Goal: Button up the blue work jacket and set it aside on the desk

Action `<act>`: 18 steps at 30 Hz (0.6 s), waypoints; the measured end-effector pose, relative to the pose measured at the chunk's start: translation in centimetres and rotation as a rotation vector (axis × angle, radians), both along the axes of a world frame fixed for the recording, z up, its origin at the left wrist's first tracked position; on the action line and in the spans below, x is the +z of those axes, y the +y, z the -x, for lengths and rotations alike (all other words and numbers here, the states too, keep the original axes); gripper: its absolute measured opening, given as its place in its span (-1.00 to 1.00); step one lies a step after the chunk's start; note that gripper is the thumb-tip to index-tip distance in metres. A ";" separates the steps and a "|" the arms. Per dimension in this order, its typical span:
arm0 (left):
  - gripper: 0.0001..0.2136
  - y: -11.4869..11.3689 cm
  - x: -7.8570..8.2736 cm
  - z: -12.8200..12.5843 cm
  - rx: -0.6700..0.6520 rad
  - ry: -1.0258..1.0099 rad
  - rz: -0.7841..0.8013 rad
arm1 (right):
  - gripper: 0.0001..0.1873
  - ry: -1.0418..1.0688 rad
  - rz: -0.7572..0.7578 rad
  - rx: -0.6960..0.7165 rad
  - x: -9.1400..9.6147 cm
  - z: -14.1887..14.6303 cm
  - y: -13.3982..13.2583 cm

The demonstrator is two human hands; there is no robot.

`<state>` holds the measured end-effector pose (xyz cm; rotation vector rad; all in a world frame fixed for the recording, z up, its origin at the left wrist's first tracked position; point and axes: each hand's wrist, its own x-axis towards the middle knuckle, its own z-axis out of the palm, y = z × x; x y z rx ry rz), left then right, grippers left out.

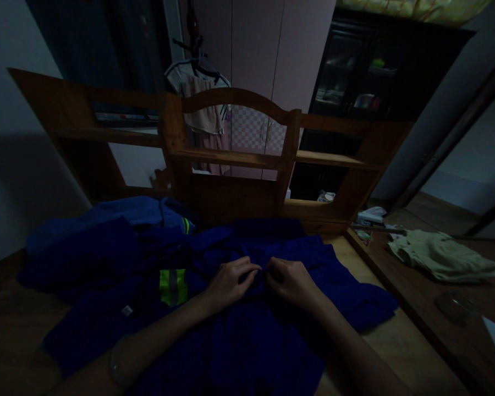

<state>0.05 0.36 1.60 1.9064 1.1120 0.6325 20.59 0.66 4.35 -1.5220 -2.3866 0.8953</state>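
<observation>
A dark blue garment (247, 335) lies spread on the wooden surface in front of me. Near its upper middle, my left hand (234, 279) pinches the cloth between thumb and fingers. Close beside it, my right hand (291, 279) is also closed on the garment, its fingertips almost meeting those of the left. Any small part held between the fingertips is too dark to make out. More blue clothing (91, 258) is heaped to the left, with a yellow-green reflective patch (173, 287) and a small white label (126, 311) showing.
A wooden headboard with shelves (231, 159) rises behind the clothes. On the right, a brown tabletop (421, 297) bears a folded pale green cloth (441, 256) and a glass dish (456, 307). Clothes hang on a rack (202, 99) beyond the headboard. The room is dim.
</observation>
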 end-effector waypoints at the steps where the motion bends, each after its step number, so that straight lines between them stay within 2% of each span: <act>1: -0.76 0.0 0.0 0.0 -0.001 -0.003 0.000 | -0.97 0.002 0.001 0.003 0.0 0.0 0.0; 12: -0.80 0.2 0.3 -0.1 0.004 0.023 0.002 | -0.95 0.029 -0.005 0.013 0.1 0.1 -0.1; 18: -0.79 0.0 0.5 -0.2 0.010 0.048 0.018 | -0.86 0.044 0.006 0.036 1.2 0.3 -0.1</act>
